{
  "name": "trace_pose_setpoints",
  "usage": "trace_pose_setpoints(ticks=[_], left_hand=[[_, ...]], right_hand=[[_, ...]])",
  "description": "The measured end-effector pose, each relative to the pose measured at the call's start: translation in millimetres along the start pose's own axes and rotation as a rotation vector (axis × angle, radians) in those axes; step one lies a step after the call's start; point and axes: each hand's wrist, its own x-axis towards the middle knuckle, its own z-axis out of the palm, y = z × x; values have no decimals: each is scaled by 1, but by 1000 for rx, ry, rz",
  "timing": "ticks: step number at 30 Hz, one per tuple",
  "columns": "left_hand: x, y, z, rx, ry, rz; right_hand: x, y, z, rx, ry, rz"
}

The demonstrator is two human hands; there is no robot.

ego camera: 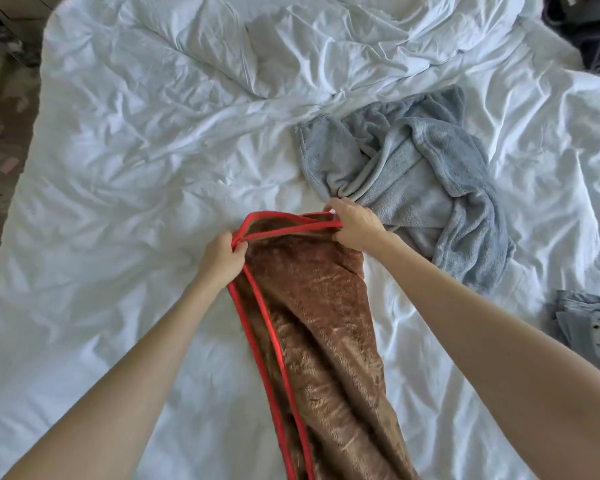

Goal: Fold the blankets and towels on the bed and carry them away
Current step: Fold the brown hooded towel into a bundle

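Head view: white rumpled bed sheet (153,168) under everything. Brown red-trimmed blanket (319,323) doubled lengthwise, hanging between both hands. Grey fleece towel (413,181) crumpled just beyond right hand. Left hand (222,258), right hand (355,225) each pinching red trim at top corners.

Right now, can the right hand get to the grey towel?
Probably yes: the right hand sits right beside the grey towel, nothing between. But its fingers are gripping the brown blanket, so it must let go first.
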Motion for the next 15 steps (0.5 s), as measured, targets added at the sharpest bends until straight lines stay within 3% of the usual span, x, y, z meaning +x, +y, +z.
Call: trace_pose_setpoints(ticks=[3,7,10,15], left_hand=[[-2,-6,4,-23,-80,-3],[-4,-2,5,-151,-225,-43],[-7,10,0,-232,-132,6],[-1,52,-2,-395,-66,227]], right_hand=[[1,1,3,43,-97,-70],[1,2,3,43,-60,-80],[2,2,-6,60,-45,-19],[3,27,-32,283,66,260]])
